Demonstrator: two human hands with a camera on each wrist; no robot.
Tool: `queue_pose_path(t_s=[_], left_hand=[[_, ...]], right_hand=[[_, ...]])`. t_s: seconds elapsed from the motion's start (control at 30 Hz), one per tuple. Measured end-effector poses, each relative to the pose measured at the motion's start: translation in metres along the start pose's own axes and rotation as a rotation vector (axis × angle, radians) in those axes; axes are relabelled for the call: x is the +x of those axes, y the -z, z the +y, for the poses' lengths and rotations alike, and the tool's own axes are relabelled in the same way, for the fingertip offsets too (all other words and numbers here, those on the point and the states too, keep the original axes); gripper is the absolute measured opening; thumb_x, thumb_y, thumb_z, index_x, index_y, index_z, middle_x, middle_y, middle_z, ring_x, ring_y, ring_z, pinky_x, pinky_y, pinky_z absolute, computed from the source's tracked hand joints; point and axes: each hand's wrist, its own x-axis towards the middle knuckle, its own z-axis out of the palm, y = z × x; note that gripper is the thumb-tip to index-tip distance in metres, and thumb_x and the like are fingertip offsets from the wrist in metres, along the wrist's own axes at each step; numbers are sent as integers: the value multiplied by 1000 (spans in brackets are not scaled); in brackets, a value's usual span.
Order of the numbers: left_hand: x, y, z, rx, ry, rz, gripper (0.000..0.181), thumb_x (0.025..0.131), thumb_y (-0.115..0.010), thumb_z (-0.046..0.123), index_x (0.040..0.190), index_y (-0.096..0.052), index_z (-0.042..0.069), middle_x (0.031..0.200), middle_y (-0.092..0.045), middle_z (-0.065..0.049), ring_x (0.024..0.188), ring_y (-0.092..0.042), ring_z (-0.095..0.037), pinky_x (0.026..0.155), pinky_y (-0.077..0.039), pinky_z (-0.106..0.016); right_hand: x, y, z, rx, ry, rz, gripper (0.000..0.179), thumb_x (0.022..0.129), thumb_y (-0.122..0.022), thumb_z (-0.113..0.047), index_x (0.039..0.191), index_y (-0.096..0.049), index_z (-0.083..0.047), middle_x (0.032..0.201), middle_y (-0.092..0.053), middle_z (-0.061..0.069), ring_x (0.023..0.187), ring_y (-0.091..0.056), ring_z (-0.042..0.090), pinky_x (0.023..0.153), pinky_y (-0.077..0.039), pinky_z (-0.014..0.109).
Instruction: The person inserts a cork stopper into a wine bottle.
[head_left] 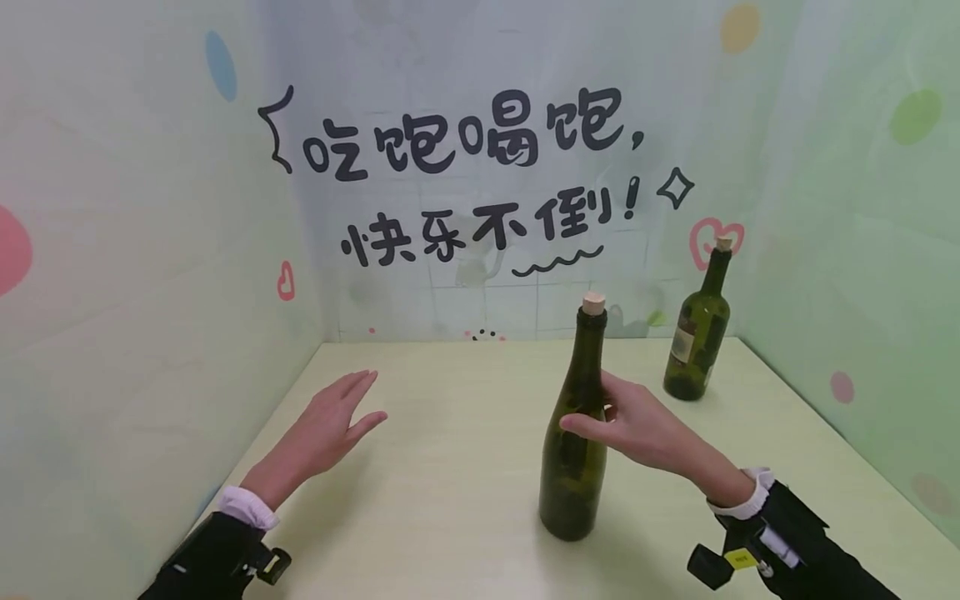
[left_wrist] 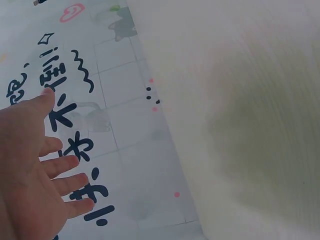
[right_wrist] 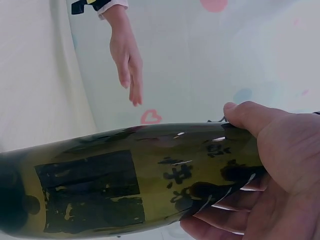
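Observation:
My right hand (head_left: 645,421) grips a dark green glass wine bottle (head_left: 573,467) around its upper body, thumb on the near side and fingers curled behind. A pale cork (head_left: 594,303) plugs its neck, and the bottle leans slightly to the right. Whether its base touches the table cannot be told. In the right wrist view the bottle (right_wrist: 155,165) lies across the picture, with a dark label patch on its side. My left hand (head_left: 322,429) hovers over the table's left part, fingers straight, thumb apart, holding nothing; its palm (left_wrist: 35,195) shows in the left wrist view.
A second corked green bottle (head_left: 697,342) with a pale label stands at the table's back right corner. The light table (head_left: 450,467) is closed in by printed walls on the left, back and right; black lettering (head_left: 465,133) covers the back wall.

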Motion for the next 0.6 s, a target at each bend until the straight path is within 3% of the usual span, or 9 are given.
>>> queue_pose_path(t_s=[0.13,0.27,0.6], left_hand=[[-2,-2,-11,27,13,3,78,94,-50,53,149,-35,-1,145,-40,-21,132,-37,-39,106,-29,-53],[-5,-3,-20,39,24,22,73,93,-59,40,146,-37,-4,142,-42,-25,130,-38,-41,105,-29,-54],[-8,-4,-28,46,61,0,72,93,-60,37,145,-38,-6,141,-42,-27,129,-38,-43,104,-29,-56]], right_hand=[[-3,7,7,-7,-12,11,53,81,-69,-51,114,-57,-10,97,-66,-1,84,-60,18,70,-50,35],[-5,13,13,-2,-15,16,52,82,-69,-48,113,-56,-9,96,-65,1,82,-60,20,69,-49,35],[-11,30,28,-39,-45,42,54,85,-66,-47,119,-54,-6,99,-65,3,82,-59,21,69,-50,35]])
